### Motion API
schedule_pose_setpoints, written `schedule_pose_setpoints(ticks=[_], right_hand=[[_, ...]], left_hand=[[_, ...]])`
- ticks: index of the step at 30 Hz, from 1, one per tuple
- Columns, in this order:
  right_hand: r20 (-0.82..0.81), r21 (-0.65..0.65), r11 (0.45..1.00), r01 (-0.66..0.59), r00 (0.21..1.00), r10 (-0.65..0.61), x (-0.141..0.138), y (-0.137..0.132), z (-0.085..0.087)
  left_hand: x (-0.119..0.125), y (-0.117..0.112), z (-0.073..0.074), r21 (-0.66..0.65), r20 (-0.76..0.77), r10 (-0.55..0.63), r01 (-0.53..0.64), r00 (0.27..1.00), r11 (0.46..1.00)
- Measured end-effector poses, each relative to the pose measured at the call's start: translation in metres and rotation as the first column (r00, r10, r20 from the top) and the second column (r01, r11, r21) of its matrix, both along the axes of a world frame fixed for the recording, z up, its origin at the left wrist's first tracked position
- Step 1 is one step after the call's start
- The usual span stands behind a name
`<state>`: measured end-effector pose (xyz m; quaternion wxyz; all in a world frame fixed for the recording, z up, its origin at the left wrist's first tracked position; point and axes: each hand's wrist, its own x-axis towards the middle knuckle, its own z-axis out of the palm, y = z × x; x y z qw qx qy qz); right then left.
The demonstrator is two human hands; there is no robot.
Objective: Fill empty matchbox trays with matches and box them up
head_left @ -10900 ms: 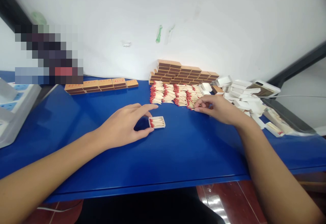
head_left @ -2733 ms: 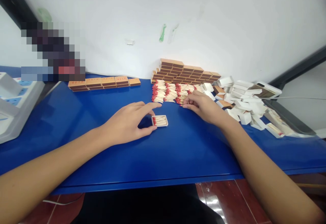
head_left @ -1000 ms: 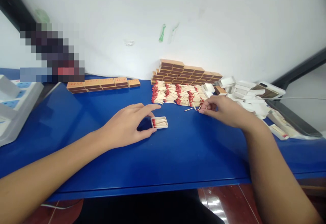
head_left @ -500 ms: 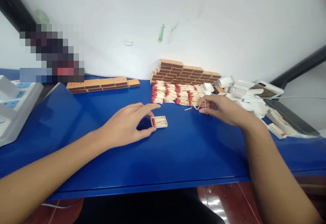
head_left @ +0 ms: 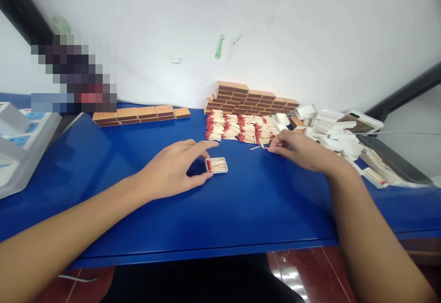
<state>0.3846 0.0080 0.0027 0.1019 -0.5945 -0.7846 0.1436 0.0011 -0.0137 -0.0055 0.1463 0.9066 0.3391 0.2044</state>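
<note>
A small white matchbox tray (head_left: 222, 167) with red-headed matches inside lies on the blue table. My left hand (head_left: 175, 167) steadies it at its left end, thumb on the near corner and other fingertips at the far corner, index finger stretched out above. Farther right, my right hand (head_left: 296, 149) pinches at the table with thumb and fingertips together; a match's red head shows at the tips, the rest hidden. Just beyond it are rows of piled loose matches (head_left: 232, 126). One stray match (head_left: 254, 148) lies in front of the piles.
Closed matchboxes (head_left: 257, 98) are stacked against the wall behind the piles; another row of matchboxes (head_left: 138, 114) runs along the left. White empty trays (head_left: 330, 119) heap up at right, beside a phone (head_left: 363, 120) and a dark flat object (head_left: 396, 160). A white power strip (head_left: 37, 142) stands far left.
The right hand's thumb and fingertips have come together over the loose matches at the table. The left hand and the matchbox tray keep their place.
</note>
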Motion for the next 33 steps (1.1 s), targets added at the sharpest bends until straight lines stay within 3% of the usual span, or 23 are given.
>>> schedule_pose_setpoints(ticks=[7, 12, 17, 24, 29, 33], right_hand=[[-0.073, 0.133, 0.990, -0.042, 0.996, 0.052, -0.013, -0.007, 0.005], [-0.007, 0.078, 0.997, 0.016, 1.000, -0.016, 0.001, -0.005, 0.008], [0.010, 0.020, 1.000, 0.011, 1.000, -0.011, 0.006, -0.002, 0.000], [0.037, 0.038, 0.999, -0.023, 0.999, 0.021, 0.004, -0.003, -0.004], [-0.107, 0.244, 0.966, -0.084, 0.988, 0.112, -0.039, -0.015, 0.004], [-0.199, 0.230, 0.940, -0.253, 0.933, 0.300, -0.096, -0.035, 0.006]], left_hand=[[0.001, 0.000, 0.000, -0.002, 0.005, -0.003, 0.003, 1.000, 1.000], [0.001, 0.000, 0.000, -0.009, -0.001, 0.005, -0.005, 1.000, 1.000], [0.000, 0.000, 0.000, -0.011, -0.008, 0.006, -0.006, 1.000, 1.000], [0.001, 0.000, -0.001, -0.008, 0.001, 0.000, 0.000, 1.000, 1.000], [0.001, 0.000, -0.002, 0.011, 0.012, -0.012, 0.012, 1.000, 1.000], [0.002, -0.001, -0.004, 0.032, 0.022, -0.025, 0.024, 0.999, 0.999]])
